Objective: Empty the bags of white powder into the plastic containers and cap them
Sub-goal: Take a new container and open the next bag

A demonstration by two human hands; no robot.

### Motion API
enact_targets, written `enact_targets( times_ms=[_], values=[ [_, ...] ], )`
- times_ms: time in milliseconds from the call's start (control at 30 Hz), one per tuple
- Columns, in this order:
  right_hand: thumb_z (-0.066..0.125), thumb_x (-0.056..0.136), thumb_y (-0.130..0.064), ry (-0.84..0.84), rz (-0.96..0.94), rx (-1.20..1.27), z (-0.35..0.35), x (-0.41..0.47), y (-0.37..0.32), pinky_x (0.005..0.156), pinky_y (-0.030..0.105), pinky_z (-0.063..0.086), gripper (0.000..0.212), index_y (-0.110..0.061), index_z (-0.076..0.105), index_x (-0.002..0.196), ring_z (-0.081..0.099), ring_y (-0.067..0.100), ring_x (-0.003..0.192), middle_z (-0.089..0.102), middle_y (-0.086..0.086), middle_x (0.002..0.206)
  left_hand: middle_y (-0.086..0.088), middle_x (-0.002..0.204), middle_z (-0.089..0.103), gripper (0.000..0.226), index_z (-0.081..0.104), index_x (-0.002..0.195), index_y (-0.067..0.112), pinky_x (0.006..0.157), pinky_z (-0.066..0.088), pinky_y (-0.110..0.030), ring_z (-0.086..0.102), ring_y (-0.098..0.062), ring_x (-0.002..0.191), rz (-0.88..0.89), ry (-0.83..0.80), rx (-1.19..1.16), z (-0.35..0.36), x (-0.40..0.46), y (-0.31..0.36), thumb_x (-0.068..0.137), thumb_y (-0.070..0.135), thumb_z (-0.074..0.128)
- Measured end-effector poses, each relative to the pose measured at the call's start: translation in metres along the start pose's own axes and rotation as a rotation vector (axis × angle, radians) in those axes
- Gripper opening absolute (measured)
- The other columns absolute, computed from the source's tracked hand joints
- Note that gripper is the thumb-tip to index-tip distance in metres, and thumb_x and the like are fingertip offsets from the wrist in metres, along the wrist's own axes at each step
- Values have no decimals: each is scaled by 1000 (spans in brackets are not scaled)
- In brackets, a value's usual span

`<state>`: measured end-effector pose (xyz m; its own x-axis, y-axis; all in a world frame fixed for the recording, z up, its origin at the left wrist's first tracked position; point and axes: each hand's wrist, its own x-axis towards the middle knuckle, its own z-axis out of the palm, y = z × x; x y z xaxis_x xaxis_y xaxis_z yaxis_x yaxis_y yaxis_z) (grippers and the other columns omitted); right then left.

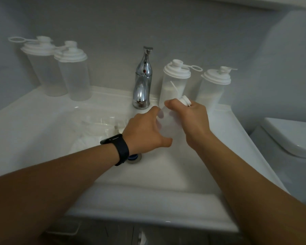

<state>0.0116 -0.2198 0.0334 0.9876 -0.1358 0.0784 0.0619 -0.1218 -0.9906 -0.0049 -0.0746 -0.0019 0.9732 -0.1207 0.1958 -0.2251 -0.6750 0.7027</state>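
Item, hands: your left hand, with a black wristband watch at the wrist, curled its fingers round the side of a translucent plastic container held over the white ceramic sink basin. Your right hand gripped the same container from the other side, nearer its top, and a white plastic cap showed just above its knuckles. Whether that cap was seated on the container could not be told; the container itself was blurred.

Item, filled stock: two tall translucent containers with white lids stood on the sink ledge to the right of the tap, the nearer one just behind your right hand, the farther one beside it. Both showed white powder in their lower part.

Item, further stock: two tall translucent containers with white lids stood close together on the left ledge, well apart from your hands. Their contents could not be told.

Item, bags: crumpled clear plastic bags lay in the left of the basin, beside your left wrist.

Item, fixtures: a chrome tap stood upright at the back centre; a round drain showed under your left wrist; a white toilet stood at the right.
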Motion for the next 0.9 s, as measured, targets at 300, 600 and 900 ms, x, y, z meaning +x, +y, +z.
enact_targets(
  times_ms=[300, 600, 900],
  values=[
    [82, 63, -28, -185, -110, 43, -6, -2, -8, 69, 38, 54, 28, -9, 75, 83, 67, 22, 73, 69, 6, 75, 0, 96, 77, 56, 61, 113, 23, 80, 60, -32, 73, -14, 85, -2, -313, -409, -16, 2, -6, 64, 29, 88],
    [76, 62, -26, -454, -118, 236, -10, -7, -12, 62, 41, 50, 42, -3, 71, 96, 61, 34, 80, 63, 19, 93, -15, 101, 71, 81, 49, 131, 6, 73, 59, -40, 71, -31, 81, -132, -1052, -1059, -29, 4, -27, 65, 30, 90],
    [82, 68, -28, -210, -21, 95, -14, 1, -10, 64, 33, 54, 31, -6, 73, 89, 70, 23, 75, 68, 8, 80, 1, 106, 75, 68, 56, 133, 27, 80, 59, -37, 74, -16, 88, -93, -458, -577, -13, -4, -14, 75, 42, 87]
  ],
)
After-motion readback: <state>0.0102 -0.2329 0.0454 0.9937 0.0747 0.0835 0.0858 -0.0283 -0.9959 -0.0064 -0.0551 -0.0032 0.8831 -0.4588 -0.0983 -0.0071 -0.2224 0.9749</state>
